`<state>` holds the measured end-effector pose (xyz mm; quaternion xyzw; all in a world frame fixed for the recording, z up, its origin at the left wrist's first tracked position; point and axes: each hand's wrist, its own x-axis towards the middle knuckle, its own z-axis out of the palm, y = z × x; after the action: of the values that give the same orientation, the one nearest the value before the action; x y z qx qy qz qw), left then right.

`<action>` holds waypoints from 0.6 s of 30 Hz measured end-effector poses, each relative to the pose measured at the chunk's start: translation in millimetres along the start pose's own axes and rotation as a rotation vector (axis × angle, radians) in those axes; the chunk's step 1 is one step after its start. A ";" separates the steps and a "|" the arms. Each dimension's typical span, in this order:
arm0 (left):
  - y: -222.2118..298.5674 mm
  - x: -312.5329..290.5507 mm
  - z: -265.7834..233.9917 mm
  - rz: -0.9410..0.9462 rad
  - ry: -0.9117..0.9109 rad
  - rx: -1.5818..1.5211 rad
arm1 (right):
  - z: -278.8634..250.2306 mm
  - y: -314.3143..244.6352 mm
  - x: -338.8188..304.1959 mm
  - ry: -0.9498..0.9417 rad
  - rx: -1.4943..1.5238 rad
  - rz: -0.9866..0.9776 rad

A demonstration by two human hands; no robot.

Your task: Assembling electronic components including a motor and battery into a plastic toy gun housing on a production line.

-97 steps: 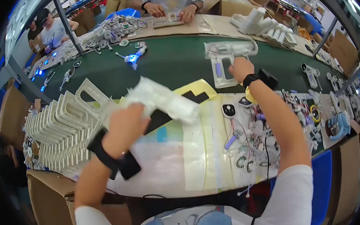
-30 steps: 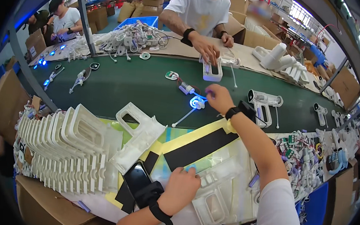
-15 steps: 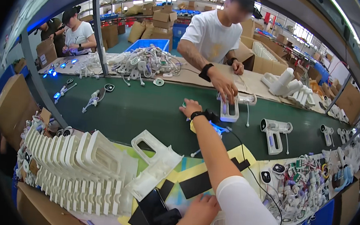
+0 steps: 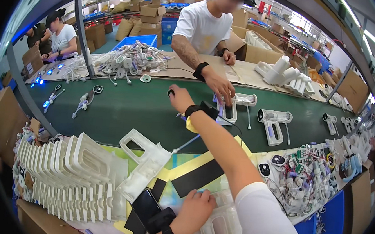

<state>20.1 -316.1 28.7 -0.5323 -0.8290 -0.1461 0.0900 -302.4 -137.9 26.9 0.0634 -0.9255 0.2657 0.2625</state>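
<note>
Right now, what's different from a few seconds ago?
Your right hand let go of a white shell, moved left over the green belt and pinches a small dark part. Your left hand came down rightward, to a white half-shell. A co-worker's hand reached out too. The stacked shells stayed put.

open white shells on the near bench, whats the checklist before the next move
1. Right hand holding the small dark-faced part: ok, at its fingertips above the green belt.
2. Left hand gripping the near shell: cannot tell, contact partly hidden.
3. Far shell clear of the white rod: cannot tell, the rod's tip reaches its edge.
4. Co-worker's hand apart from the right hand: ok, a gap shows.
</note>
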 end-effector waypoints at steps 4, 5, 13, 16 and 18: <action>3.0 -5.5 4.6 0.012 -0.004 -0.028 | -84.1 -25.5 -16.6 0.101 0.260 -0.063; 4.5 -5.4 2.3 0.020 -0.007 -0.025 | -104.6 -31.9 -25.0 0.096 0.264 -0.036; 25.9 5.2 -4.6 0.113 -0.070 -0.134 | -231.1 -36.2 -108.7 0.089 0.464 0.139; 26.5 3.9 -6.2 0.141 -0.053 -0.133 | -248.3 -43.1 -141.9 0.080 0.447 0.240; 26.0 7.0 -12.2 0.145 -0.091 -0.191 | -245.0 -28.4 -159.6 0.145 0.573 0.186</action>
<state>40.8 -304.0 46.1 -0.6030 -0.7739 -0.1931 0.0115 -48.0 -37.0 133.6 0.0307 -0.7935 0.5425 0.2741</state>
